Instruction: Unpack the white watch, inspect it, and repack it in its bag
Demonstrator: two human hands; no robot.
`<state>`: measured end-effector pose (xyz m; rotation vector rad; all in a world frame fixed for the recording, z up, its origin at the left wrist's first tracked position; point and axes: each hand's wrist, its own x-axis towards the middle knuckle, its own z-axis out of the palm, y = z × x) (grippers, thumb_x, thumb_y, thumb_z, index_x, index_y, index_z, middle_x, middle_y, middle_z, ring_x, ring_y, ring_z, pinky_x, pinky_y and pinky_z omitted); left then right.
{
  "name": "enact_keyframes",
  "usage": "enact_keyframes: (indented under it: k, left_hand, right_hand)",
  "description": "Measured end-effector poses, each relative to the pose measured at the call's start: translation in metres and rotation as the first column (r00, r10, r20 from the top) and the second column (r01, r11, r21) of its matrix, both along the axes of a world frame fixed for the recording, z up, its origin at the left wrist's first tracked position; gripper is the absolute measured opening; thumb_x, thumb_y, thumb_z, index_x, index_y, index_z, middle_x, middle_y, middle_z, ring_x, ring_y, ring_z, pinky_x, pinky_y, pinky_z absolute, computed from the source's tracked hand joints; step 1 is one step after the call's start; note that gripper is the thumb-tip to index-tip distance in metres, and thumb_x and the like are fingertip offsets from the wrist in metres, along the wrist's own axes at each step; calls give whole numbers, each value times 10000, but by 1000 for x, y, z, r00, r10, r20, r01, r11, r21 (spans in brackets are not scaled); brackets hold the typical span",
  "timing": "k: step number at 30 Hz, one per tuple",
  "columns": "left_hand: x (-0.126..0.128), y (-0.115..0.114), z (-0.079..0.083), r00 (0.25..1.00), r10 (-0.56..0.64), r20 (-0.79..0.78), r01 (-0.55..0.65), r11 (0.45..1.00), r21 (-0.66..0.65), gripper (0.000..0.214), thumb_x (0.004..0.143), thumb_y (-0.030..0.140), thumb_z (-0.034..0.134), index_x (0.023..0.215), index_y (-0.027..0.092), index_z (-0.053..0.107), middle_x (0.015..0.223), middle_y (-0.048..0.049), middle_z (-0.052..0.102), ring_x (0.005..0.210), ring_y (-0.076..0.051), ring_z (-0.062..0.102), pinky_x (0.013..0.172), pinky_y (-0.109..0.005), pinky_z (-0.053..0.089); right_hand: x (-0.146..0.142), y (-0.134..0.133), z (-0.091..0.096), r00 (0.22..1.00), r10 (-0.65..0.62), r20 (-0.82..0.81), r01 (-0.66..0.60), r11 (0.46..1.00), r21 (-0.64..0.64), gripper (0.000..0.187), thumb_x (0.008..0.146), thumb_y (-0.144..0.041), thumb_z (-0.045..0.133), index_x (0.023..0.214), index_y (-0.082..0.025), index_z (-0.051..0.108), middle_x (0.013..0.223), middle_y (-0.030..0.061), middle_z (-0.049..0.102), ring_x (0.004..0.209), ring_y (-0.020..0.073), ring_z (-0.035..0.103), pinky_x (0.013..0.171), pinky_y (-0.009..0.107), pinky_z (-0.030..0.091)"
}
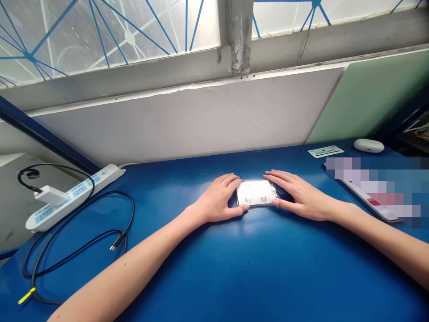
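A small flat packet (256, 192) in shiny clear plastic, with a white face and printed codes, lies on the blue table (214, 264). My left hand (224, 199) rests at its left edge, fingers stretched out and the thumb tip at the near left corner. On the opposite side, my right hand (298, 195) has its fingers extended past the far right corner. Its thumb tip meets the near right corner. Both hands are open around the packet, which sits flat between them. What is inside the packet cannot be made out.
At the left, a white power strip (109, 173) holds a white plug adapter (51, 196). A black cable (133, 210) loops over the table. Back right are a card (325, 151), a white earbud case (368, 145) and a partly blurred flat device (365, 197). A wall (201, 120) borders the table's far edge.
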<state>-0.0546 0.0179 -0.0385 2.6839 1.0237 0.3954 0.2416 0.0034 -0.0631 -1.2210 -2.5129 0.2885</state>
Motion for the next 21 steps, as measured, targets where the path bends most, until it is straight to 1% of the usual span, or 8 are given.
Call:
enact_keyframes:
  k: [6,11,15,21]
  left_hand:
    - [0,2,0,998,-15,54,15,1000,3,653,851,518,659,1381,171,500,1427,-168,526,1380,-352,428,1137,-511,373]
    - [-1,1,0,999,-15,32,14,1000,12,662,863,519,644,1393,154,492,1434,-170,524,1390,-355,414,1145,-511,366]
    - [0,0,1,1000,-8,23,7,1000,14,669,873,528,634,1388,123,496,1438,-189,517,1387,-356,419,1146,-512,367]
    - [1,-1,2,1000,4,30,-5,1000,10,670,846,521,658,1386,158,495,1435,-171,526,1396,-352,416,1140,-515,372]
  right_hand:
    - [0,0,1,1000,7,-18,-7,1000,23,731,907,-569,555,1528,-226,381,1537,159,462,1423,384,396,1107,591,403]
    - [-2,0,3,1000,-3,22,3,1000,3,726,917,-581,535,1515,-192,402,1548,171,443,1434,372,380,1121,573,392]
    - [-1,0,3,1000,1,28,-1,1000,5,709,923,-576,528,1514,-204,406,1559,164,428,1438,371,376,1121,574,389]
    - [-1,-1,-1,1000,-2,-15,3,1000,28,743,912,-567,549,1534,-206,362,1538,170,460,1426,382,396,1111,585,408]
